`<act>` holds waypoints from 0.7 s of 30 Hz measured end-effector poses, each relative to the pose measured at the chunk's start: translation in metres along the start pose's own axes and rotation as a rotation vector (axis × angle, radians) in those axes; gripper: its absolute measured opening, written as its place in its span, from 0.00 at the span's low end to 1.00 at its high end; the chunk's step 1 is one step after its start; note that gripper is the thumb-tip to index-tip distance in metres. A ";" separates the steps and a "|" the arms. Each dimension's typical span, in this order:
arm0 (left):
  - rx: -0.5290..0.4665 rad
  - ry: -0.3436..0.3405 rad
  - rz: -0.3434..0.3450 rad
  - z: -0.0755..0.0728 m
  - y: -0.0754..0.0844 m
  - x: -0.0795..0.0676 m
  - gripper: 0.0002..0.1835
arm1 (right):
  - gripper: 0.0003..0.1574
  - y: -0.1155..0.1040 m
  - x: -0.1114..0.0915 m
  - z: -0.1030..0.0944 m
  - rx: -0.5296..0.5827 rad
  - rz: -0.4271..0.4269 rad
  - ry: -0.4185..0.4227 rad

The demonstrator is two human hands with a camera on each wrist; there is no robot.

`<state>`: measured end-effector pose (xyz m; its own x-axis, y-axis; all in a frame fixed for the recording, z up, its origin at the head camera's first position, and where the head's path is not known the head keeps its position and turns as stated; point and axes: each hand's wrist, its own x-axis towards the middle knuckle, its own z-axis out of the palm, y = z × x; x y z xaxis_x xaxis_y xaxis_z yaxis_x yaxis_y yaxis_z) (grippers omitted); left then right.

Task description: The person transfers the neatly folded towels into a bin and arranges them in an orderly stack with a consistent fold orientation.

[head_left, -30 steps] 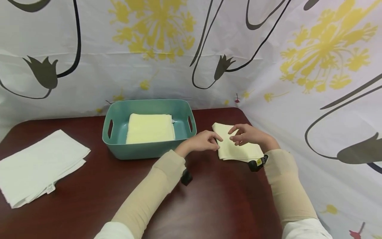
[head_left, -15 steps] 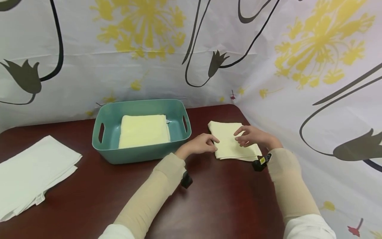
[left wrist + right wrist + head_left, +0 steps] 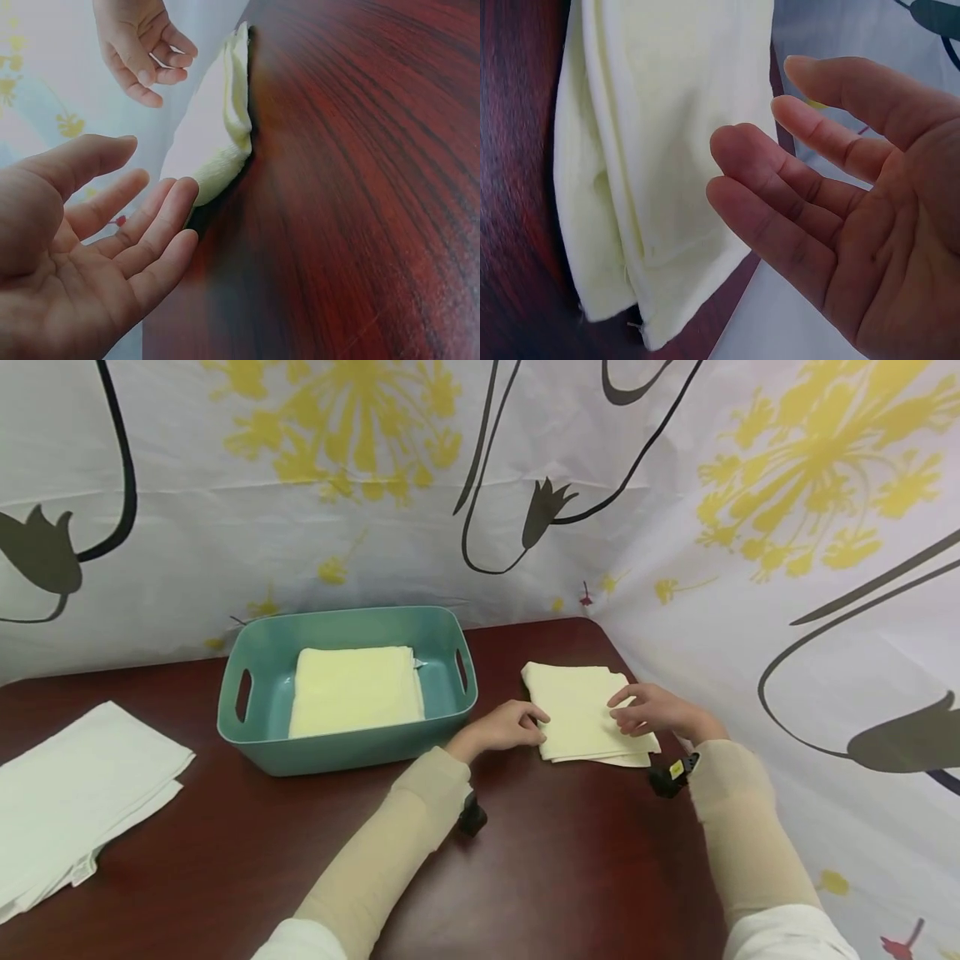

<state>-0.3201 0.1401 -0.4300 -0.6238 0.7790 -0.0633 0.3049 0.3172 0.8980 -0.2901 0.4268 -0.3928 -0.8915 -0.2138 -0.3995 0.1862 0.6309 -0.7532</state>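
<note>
Pale yellow fabric, a folded cloth (image 3: pixel 570 714) lies flat near the desk's (image 3: pixel 525 868) far right corner, ahead of and between the two hands. It looks nearly square, so no long axis stands out. The left hand (image 3: pixel 506 727) is at its left edge; the right hand (image 3: pixel 660 710) is over its right side. Both have relaxed fingers and grip nothing; whether fingertips touch the fabric, or which hand is nearer, I cannot tell. Left of it stands a teal bin (image 3: pixel 345 756) holding another yellow cloth (image 3: pixel 352 689); farther left lies folded white fabric (image 3: pixel 82 793).
</note>
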 end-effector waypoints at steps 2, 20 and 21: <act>0.003 0.009 -0.005 0.000 -0.001 0.002 0.19 | 0.27 0.002 0.001 -0.002 -0.004 -0.002 0.003; 0.064 0.048 -0.046 0.007 -0.016 0.022 0.18 | 0.26 0.028 0.007 -0.009 -0.027 0.065 0.051; 0.068 0.054 -0.053 0.007 -0.016 0.023 0.18 | 0.26 0.030 0.007 -0.010 -0.034 0.068 0.063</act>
<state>-0.3340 0.1566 -0.4494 -0.6773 0.7308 -0.0846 0.3179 0.3943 0.8622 -0.2951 0.4512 -0.4128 -0.9018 -0.1231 -0.4142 0.2336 0.6674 -0.7071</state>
